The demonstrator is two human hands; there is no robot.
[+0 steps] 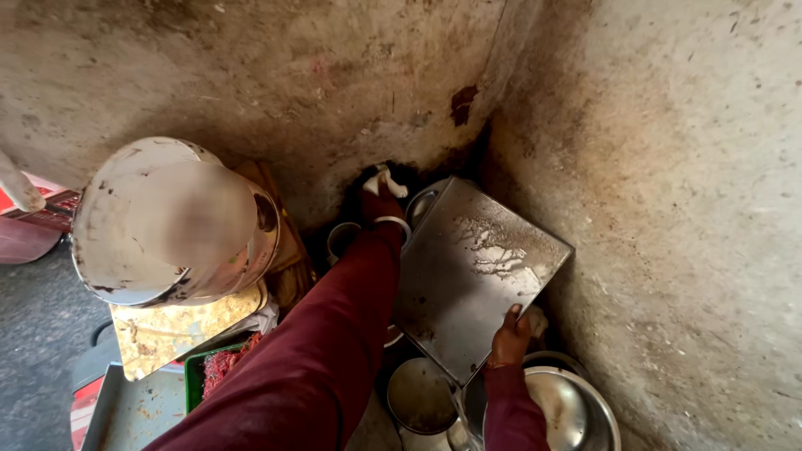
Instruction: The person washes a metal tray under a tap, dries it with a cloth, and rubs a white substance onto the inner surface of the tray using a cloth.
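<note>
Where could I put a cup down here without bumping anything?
Bare dark floor shows at the far left, below the white bucket. It is crowded by the corner: the metal tray, held by the right hand, covers the steel bowls. The left hand reaches into the dark corner.

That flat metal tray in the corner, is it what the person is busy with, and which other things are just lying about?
In hand:
- flat metal tray, soapy and tilted
- right hand, holding its lower edge
- left hand, reaching behind it with a white cloth

Lying about:
- white bucket
- steel bowls
- small steel cup
- green crate
</note>
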